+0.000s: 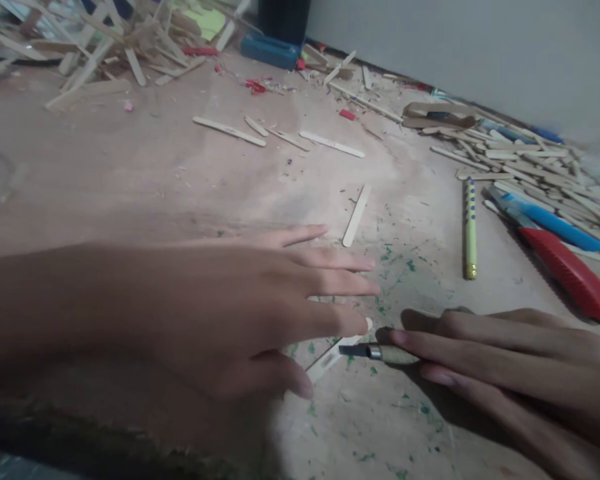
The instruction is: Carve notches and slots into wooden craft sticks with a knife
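- The small wooden stick [327,360] is lying slantwise on the desk [145,160], between the two hands and partly under the left one.
- The left hand [260,293] is spreading its fingers wide. Its pointer finger is touching the stick near the far end, and its thumb is resting at the near end.
- The right hand [505,353] is pinching the carving tool [380,353] on the right of the stick. The flat metal tip is reaching over the stick's middle; I cannot tell how hard it is pushing.
- Little green bits [410,265] are lying scattered around the stick.
- A plain stick [356,217] is lying behind the small wooden stick.
- Farther back and to the right of it, a yellow pencil [471,230] is lying, and past that a red cutter [570,277] and a heap of sticks [530,152] are lying.
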A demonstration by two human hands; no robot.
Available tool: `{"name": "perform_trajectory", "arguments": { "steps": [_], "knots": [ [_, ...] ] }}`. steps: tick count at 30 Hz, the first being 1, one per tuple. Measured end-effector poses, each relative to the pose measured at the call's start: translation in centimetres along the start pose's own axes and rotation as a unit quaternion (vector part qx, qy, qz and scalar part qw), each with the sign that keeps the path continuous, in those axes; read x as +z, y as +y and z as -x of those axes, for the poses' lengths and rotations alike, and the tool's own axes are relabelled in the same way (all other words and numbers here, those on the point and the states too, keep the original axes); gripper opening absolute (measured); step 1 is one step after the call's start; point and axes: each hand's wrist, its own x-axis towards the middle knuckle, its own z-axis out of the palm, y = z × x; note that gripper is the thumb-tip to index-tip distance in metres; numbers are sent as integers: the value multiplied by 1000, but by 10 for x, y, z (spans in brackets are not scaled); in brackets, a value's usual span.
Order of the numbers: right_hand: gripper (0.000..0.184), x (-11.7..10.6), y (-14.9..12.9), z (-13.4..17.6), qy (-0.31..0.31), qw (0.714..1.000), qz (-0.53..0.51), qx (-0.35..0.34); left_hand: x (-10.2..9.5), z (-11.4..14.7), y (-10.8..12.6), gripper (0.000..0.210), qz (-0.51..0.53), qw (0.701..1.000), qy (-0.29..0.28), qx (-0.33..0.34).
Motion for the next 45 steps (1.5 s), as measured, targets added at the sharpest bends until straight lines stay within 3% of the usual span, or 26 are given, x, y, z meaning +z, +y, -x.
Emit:
{"name": "perform_trajectory", "arguments": {
  "steps": [6, 10, 18, 23, 26, 34, 39, 45],
  "knots": [
    [47, -5, -1, -5, -39, 999, 3, -8, 3, -2, -4, 57, -7, 1000, -2, 7],
    [56, -4, 0, -1, -10, 1000, -12, 7, 2, -3, -4, 60, -5, 1000, -10, -5],
    [39, 1, -1, -3, -34, 999, -1, -13, 2, -2, -5, 57, -9, 1000, -11, -1],
    [36, 5, -10, -6, -13, 1000, -23, -9, 3, -2, -7, 56, -2, 999, 19, 27],
    [30, 7, -12, -7, -17, 999, -21, -21, 3, -1, -8, 56, -2, 1000, 8, 26],
    [47, 1, -6, -7, -29, 998, -49, 1, 1, -3, -7, 57, 12, 1000, -17, -5],
    [44, 1, -5, -9, -27, 998, -57, -9, 1, -3, -6, 55, 13, 1000, 12, 2],
    [39, 1, -8, -10, -19, 998, -62, -9, 1, -5, -6, 59, 9, 1000, 1, 8]
  ]
}}
